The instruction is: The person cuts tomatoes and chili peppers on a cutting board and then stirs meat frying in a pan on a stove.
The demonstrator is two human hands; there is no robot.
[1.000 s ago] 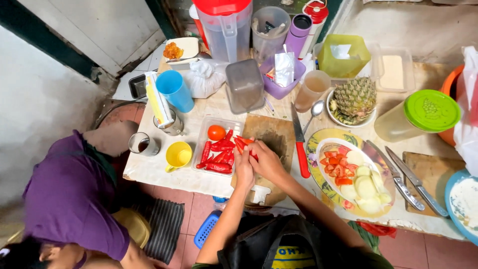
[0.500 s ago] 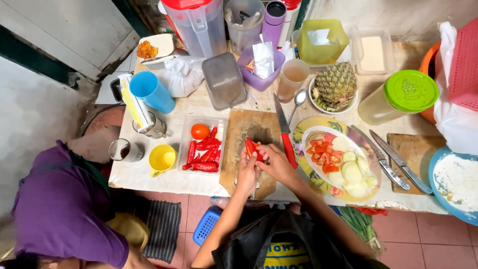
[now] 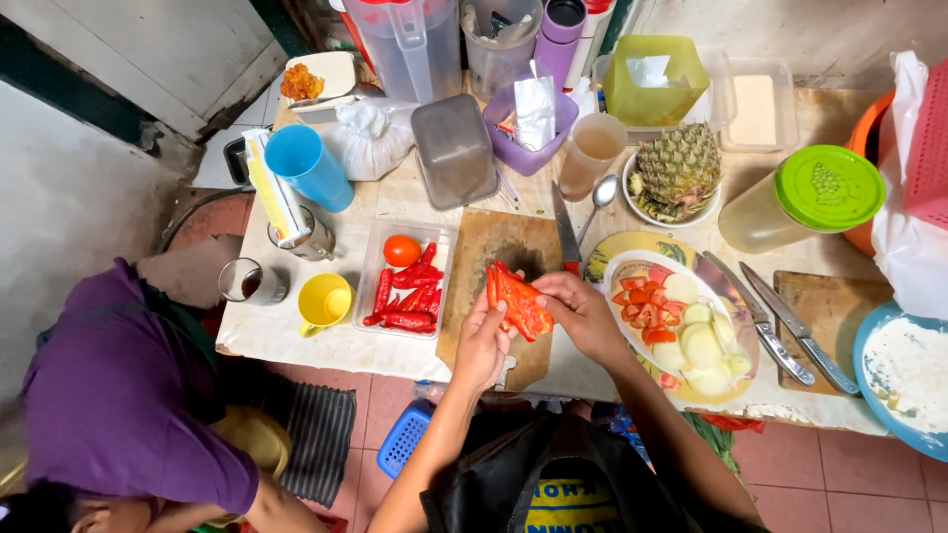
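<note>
My left hand (image 3: pixel 484 341) and my right hand (image 3: pixel 578 308) together hold a bunch of red chili peppers (image 3: pixel 515 299) over a worn wooden cutting board (image 3: pixel 494 259). The left hand grips them from below, the right pinches them from the side. Left of the board lies a clear plastic tray (image 3: pixel 373 265) with more red chilies (image 3: pixel 405 296) and a tomato (image 3: pixel 401 251). A red-handled knife (image 3: pixel 565 235) rests at the board's right edge.
A plate (image 3: pixel 617 265) of cut tomato and pale slices sits to the right, with two knives (image 3: pixel 780 321) beside it. A pineapple (image 3: pixel 677 170), jugs, cups and containers crowd the back. A person in a purple shirt (image 3: pixel 118 390) sits at the left.
My hands carried the chilies from the tray over onto the cutting board. The view also shifted down and to the right.
</note>
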